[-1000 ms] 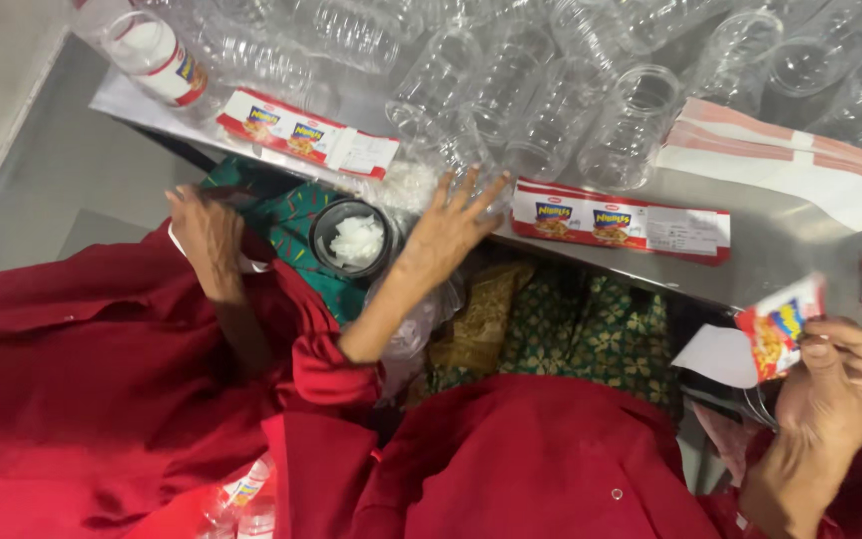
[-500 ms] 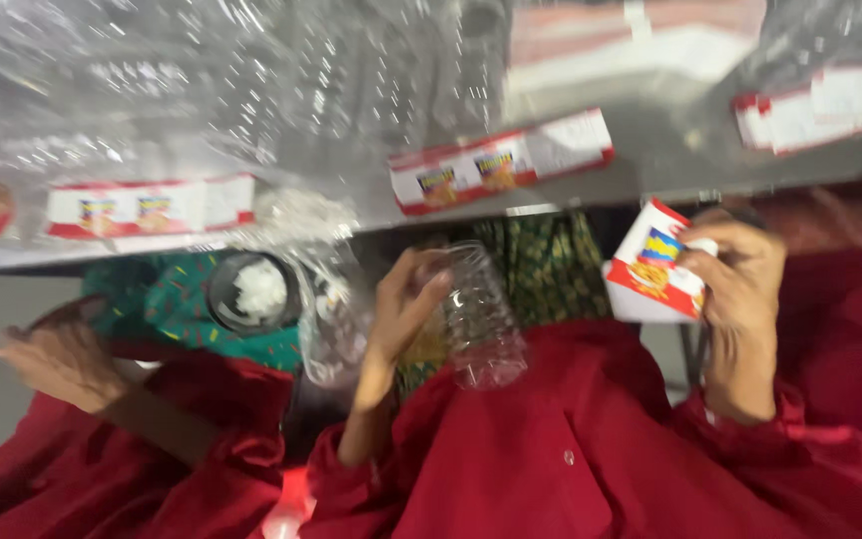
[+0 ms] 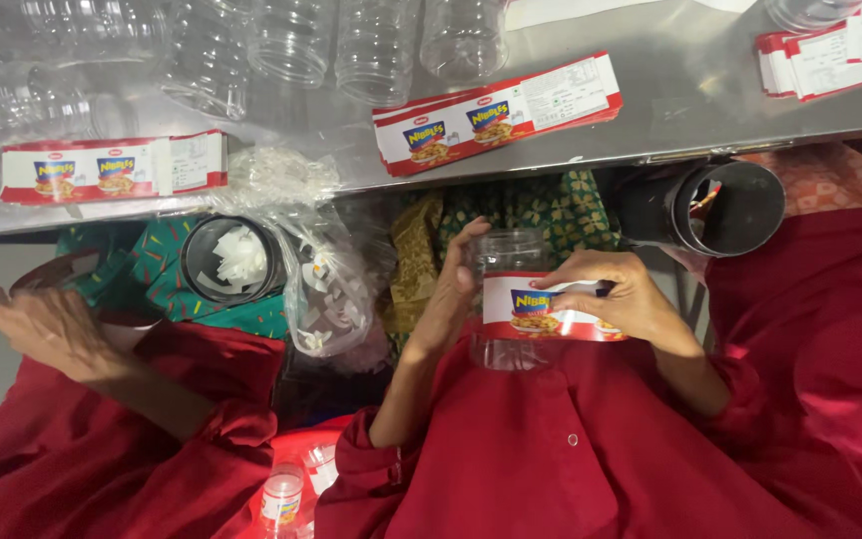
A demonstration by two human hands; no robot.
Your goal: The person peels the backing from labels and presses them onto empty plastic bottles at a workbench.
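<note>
The grip of the left hand is closed around the side of a clear plastic jar, fingers curled against its wall, while the right hand presses a red and white printed paper label flat against the jar's front, thumb and fingertips pinching the label's right end. The jar is held above the person's lap, over a red garment, just below the edge of the steel bench and in front of a green patterned cloth. To the right of the hands, a black cylindrical tube lies on its side with its open mouth facing outward. To the left, a crumpled clear plastic bag hangs beside a round black container holding white scraps. Further left, another person's hand in a red sleeve rests near that container. On the bench above, a stack of flat red and white labels lies near the front edge, a second stack sits at the left, and a third at the far right. Many empty clear plastic jars lie clustered across the back of the bench. Near the bottom, a small labelled jar shows between the red sleeves.
</note>
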